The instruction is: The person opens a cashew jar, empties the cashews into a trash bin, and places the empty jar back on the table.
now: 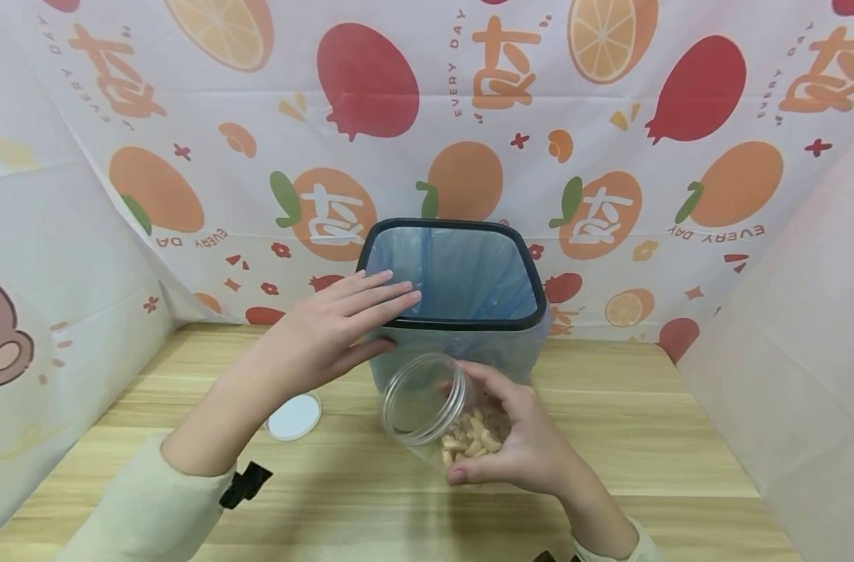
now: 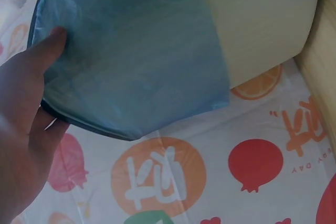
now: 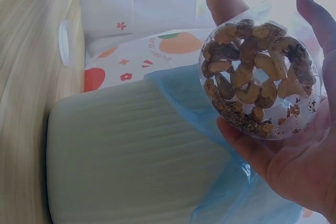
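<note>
My right hand (image 1: 518,437) grips a clear, wide-mouthed jar (image 1: 416,402), tilted with its uncovered mouth to the left, just in front of the bin. Cashews (image 1: 476,437) lie in its lower part; through the jar's base, the right wrist view shows nuts (image 3: 247,77) among dark bits and crumbs. My left hand (image 1: 329,328) holds the left front corner of the trash bin (image 1: 462,324), its fingers over the black rim and its thumb outside. In the left wrist view that thumb (image 2: 50,51) presses on the blue bag (image 2: 136,56) lining the bin.
A round white lid (image 1: 295,416) lies on the wooden table (image 1: 610,445), left of the bin. Behind the bin hangs a fruit-printed cloth (image 1: 413,179). Pale cloth walls (image 1: 813,336) stand along both sides of the table.
</note>
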A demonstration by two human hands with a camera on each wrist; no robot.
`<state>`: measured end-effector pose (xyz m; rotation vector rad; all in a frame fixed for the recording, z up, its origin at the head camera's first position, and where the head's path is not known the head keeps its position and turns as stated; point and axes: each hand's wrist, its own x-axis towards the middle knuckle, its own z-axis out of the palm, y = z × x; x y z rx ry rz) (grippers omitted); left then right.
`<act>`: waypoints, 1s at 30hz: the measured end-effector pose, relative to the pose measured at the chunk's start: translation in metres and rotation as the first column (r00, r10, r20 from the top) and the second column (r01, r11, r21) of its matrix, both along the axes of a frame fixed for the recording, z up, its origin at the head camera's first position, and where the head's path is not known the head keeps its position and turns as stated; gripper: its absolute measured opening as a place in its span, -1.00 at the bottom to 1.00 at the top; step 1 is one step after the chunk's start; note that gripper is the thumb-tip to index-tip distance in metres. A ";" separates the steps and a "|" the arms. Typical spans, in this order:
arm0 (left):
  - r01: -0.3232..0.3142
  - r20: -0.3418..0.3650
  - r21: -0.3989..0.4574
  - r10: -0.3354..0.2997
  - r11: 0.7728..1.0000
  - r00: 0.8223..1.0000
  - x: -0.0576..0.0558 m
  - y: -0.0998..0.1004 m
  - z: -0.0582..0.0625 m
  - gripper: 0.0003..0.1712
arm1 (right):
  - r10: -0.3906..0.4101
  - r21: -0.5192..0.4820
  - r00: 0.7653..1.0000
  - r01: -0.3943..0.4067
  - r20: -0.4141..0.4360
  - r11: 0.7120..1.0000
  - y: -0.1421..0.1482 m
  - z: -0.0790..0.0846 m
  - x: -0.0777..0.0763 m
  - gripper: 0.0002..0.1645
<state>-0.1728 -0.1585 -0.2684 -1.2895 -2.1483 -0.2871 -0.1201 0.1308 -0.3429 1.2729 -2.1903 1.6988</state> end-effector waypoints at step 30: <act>-0.021 -0.020 0.082 0.023 0.996 1.000 0.002 0.007 -0.019 -0.22 | -0.146 0.095 0.989 0.147 -0.017 0.985 0.059 0.081 -0.004 0.28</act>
